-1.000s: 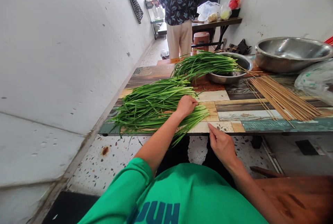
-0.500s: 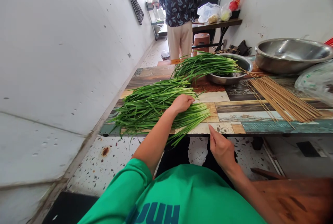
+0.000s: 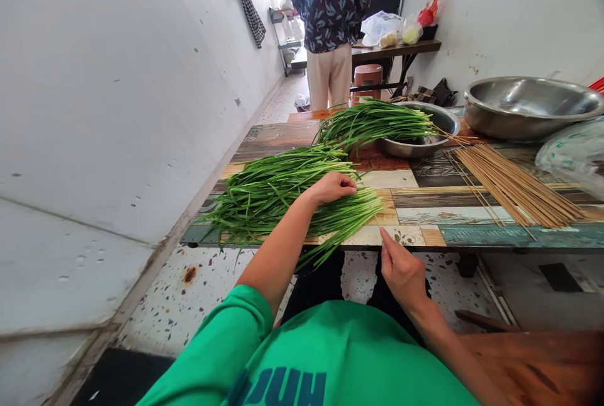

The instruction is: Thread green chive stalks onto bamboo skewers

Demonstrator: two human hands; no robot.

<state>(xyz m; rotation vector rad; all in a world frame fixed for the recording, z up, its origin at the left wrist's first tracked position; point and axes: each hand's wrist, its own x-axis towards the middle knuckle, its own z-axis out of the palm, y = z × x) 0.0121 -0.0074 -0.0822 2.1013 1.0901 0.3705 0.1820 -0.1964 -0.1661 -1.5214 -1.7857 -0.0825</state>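
Observation:
A thick pile of garlic chives [image 3: 278, 186] lies on the patchwork-patterned table [image 3: 410, 212], leaves to the left and pale stem ends to the right. My left hand [image 3: 334, 187] rests on top of the pile by the stem ends, fingers bent together on a few stems. Just off the table's front edge, my right hand [image 3: 402, 270] is closed in a pinch. A thin tip, seemingly of a bamboo skewer, pokes out past its index finger towards the stem ends; most of it is hidden. Loose bamboo skewers [image 3: 519, 186] lie in a bunch to the right.
More chives [image 3: 377, 121], with skewers at their stem ends, lie across a steel bowl [image 3: 448, 123]. A larger steel basin [image 3: 528, 129] and a clear plastic bag [image 3: 573, 154] stand at the right. A person [image 3: 333, 22] stands beyond the table, near a back table [image 3: 419, 47].
The view has tilted slightly, so the scene sits a little lower. My left fingers have shifted slightly right over the stems. My right hand stays almost where it was.

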